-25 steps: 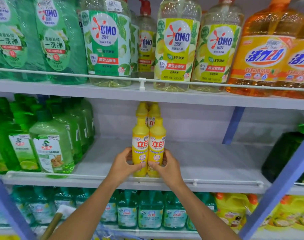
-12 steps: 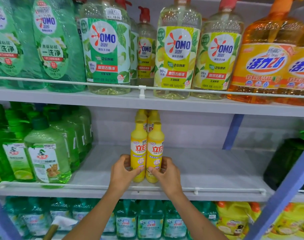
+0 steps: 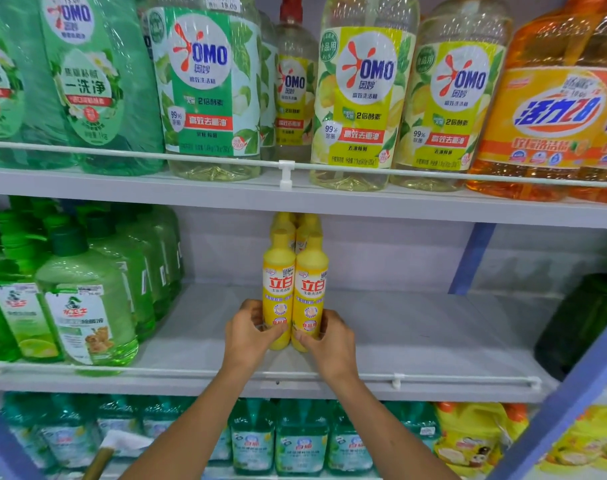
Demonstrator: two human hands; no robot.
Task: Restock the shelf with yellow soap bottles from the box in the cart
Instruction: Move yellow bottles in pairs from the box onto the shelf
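Observation:
Two yellow soap bottles stand upright side by side on the middle shelf (image 3: 416, 337). My left hand (image 3: 248, 336) grips the base of the left yellow bottle (image 3: 277, 289). My right hand (image 3: 326, 339) grips the base of the right yellow bottle (image 3: 310, 289). Directly behind them stand two more yellow bottles (image 3: 296, 225), of which mostly the tops show. The box and the cart are out of view.
Green pump bottles (image 3: 83, 299) fill the shelf's left end and a dark green bottle (image 3: 586, 320) stands at its right end. A white wire rail (image 3: 395, 377) runs along the front edge. Large OMO and orange bottles sit on the shelf above, teal bottles below.
Both hands have pushed the two front yellow bottles a little deeper onto the shelf, towards the pair behind. The camera has moved closer.

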